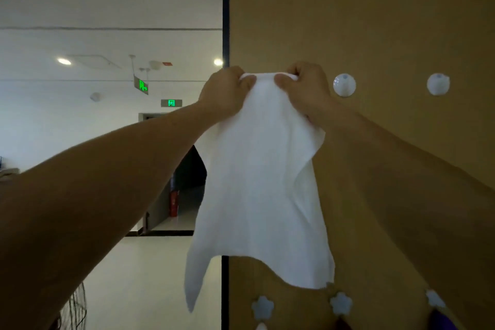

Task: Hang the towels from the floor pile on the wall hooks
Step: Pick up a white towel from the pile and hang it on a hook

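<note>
A white towel (257, 182) is hanging in soft folds against the brown wall panel (375, 21), its top edge bunched at hook height and its lower corners drooping unevenly. 2 round white hooks (344, 85) are sitting bare to its right. 3 flower-shaped hooks (262, 307) are lining up below.

The towel (257, 169) covers whatever lies behind its top edge; whether a hook sits there cannot be told. Its top corners are buried in the left hand (227, 94) and right hand (305, 88). Both forearms are cut by the frame edges. The purple item (439, 320) at the bottom edge is cropped and unidentifiable. Text on the exit sign (171, 102) is too small to read.
</note>
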The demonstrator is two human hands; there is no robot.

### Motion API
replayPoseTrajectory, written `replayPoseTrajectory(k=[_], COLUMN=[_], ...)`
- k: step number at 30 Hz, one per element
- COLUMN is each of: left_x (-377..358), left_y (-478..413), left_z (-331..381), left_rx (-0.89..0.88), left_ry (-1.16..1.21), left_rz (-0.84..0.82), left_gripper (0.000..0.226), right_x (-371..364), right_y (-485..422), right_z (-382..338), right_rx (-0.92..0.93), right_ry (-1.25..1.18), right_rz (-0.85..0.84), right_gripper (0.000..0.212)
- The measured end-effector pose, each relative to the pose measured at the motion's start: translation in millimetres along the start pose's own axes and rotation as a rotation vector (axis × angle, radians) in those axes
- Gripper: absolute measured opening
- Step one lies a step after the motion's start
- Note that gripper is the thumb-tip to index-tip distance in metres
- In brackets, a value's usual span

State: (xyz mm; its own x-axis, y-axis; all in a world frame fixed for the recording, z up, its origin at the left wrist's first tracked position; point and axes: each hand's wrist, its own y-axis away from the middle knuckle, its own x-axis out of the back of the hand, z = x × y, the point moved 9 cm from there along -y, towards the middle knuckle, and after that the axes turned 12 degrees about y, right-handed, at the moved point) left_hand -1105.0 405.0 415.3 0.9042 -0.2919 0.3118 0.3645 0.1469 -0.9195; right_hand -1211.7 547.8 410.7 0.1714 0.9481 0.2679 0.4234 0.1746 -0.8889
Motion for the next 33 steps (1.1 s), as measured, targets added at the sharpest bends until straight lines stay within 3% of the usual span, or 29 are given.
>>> replayPoseTrajectory(k=[11, 13, 17, 20, 23, 26, 27, 29, 31, 33], left_x=[-7.9, -10.4, -22.8, -32.7, -24.5, -4.2, -4.7, -18.7, -30.5, -33.0], left_y=[-53.5, -50.1, -25.2, -11.4, -15.6, -23.9, -21.3, -15.0, -12.4, -13.8], left_z=[-36.5, -43.7, -61.8, -63.2, -56.6, -24.3, -8.9, 7.7, 4.6, -4.5], left_rx=[0.137, 0.232, 0.599, 0.666, 0.572, 0.169, -0.01, -0.244, -0.27, -0.157], left_ry=[-0.124, -0.022, 0.272, 0.332, 0.156, -0.302, -0.357, -0.346, -0.236, -0.09], left_rz=[0.127, 0.097, -0.076, -0.16, -0.072, 0.165, 0.214, 0.152, 0.063, 0.023], left_gripper=[0.03, 0.028, 0.023, 0.027, 0.039, 0.043, 0.039, 0.028, 0.028, 0.03], right_x=[-30.1, -33.1, -43.0, -52.4, -38.9, -25.3, -28.6, -41.0, -50.7, -52.0], right_y=[-63.5, -63.3, -53.3, -42.6, -40.7, -28.0, -20.0, -10.0, -7.9, -7.9], right_z=[2.5, 8.3, 24.2, 32.6, 25.5, -3.9, -12.7, -18.0, -11.5, -11.6], right_rx=[-0.029, -0.07, -0.216, -0.293, -0.181, 0.141, 0.257, 0.372, 0.324, 0.306], right_ry=[0.156, 0.153, -0.036, -0.037, 0.301, 0.579, 0.569, 0.424, 0.256, 0.21], right_rz=[0.035, -0.004, -0.134, -0.238, -0.148, 0.122, 0.157, 0.085, -0.032, -0.072], right_gripper=[0.018, 0.018, 0.021, 0.031, 0.024, 0.021, 0.021, 0.023, 0.028, 0.032])
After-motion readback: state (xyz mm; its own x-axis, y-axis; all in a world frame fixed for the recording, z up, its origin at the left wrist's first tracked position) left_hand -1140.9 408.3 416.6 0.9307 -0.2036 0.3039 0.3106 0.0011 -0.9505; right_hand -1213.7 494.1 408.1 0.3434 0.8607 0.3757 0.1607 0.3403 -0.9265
